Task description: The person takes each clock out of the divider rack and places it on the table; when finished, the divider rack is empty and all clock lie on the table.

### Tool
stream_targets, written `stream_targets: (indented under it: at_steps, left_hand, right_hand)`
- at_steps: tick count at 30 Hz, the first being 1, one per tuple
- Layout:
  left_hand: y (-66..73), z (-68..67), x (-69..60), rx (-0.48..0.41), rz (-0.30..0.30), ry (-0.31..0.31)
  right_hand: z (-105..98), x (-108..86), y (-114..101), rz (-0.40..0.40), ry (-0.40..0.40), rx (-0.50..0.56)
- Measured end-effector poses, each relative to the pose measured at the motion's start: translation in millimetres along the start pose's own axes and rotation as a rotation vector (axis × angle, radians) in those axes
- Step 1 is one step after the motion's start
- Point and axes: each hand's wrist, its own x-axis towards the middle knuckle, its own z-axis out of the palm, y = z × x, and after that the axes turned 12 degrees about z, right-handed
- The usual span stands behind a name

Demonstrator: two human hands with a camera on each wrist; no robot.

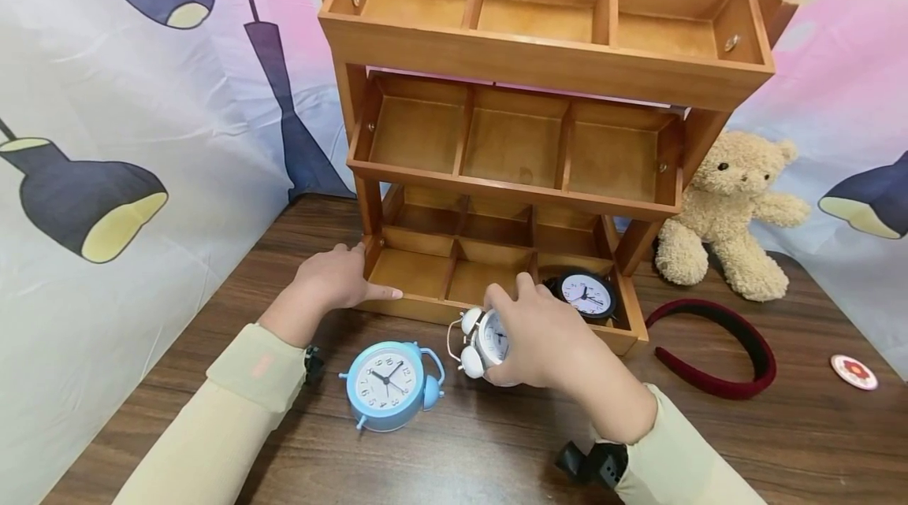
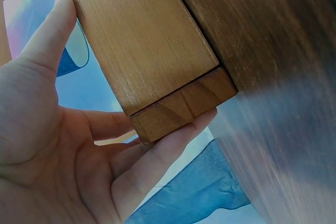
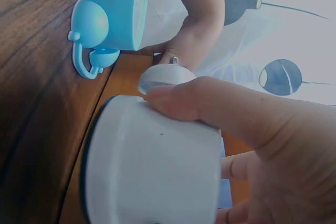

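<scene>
A white twin-bell alarm clock (image 1: 491, 338) is gripped by my right hand (image 1: 542, 332), just in front of the wooden shelf's bottom tier (image 1: 418, 308). In the right wrist view, the thumb presses the side of the white alarm clock (image 3: 157, 156) beside one bell. My left hand (image 1: 333, 280) holds the bottom tier's front left corner, thumb along the front and fingers round the side, as the left wrist view shows with the wooden corner (image 2: 152, 51). A light blue alarm clock (image 1: 386, 387) rests on the table between my arms. Inside the bottom tier's right compartment lies a black alarm clock (image 1: 586, 294).
The shelf's middle tier (image 1: 511, 182) and top tier (image 1: 539, 56) overhang the bottom one. To the right are a teddy bear (image 1: 731, 213), a dark red headband (image 1: 738, 388) and a round white badge with a red design (image 1: 854, 372). A printed cloth (image 1: 177, 95) hangs behind.
</scene>
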Motion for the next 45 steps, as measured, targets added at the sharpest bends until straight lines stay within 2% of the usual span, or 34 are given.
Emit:
stream_targets:
  at_steps: [14, 24, 31, 45]
  left_hand:
    - [0.7, 0.2, -1.2, 0.006, 0.004, 0.002]
    - [0.4, 1.1, -0.6, 0.009, 0.003, 0.000]
    - [0.6, 0.6, -0.1, 0.005, 0.001, -0.006]
    - [1.8, -1.6, -1.2, 0.001, -0.003, -0.014]
  right_hand:
    - [11, -4.2, -2, -0.001, -0.102, -0.074]
    - [18, -5.5, -2, -0.011, -0.113, -0.112]
    - [22, -7.2, -1, 0.005, -0.136, -0.095]
    - [25, -7.6, -1, 0.009, -0.129, -0.110]
